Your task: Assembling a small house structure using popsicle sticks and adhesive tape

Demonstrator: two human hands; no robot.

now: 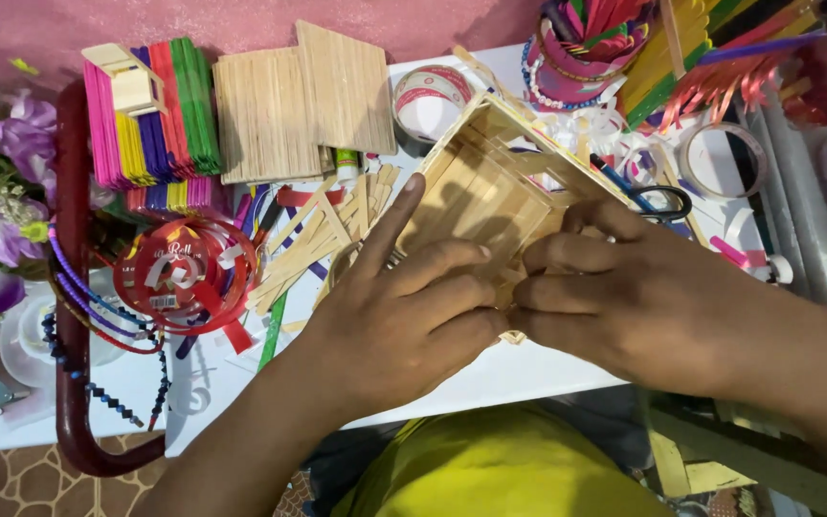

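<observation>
While pinching the half-built stick box (490, 187) with left hand (404, 316) and right hand (634, 292), walls up, loose sticks (313, 244) beyond fingertips unused.

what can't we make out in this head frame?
- Near side of the stick box: covered by the left hand and right hand.
- Each hand's grip on it: fingertips overlap, unclear.
- Scissors: blades behind the right hand.
- Ribbon cup: cut off by the top edge.

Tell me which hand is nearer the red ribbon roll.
Left. The left hand lies just right of the red ribbon roll; the right hand is farther right, beyond the wooden stick box.
</observation>
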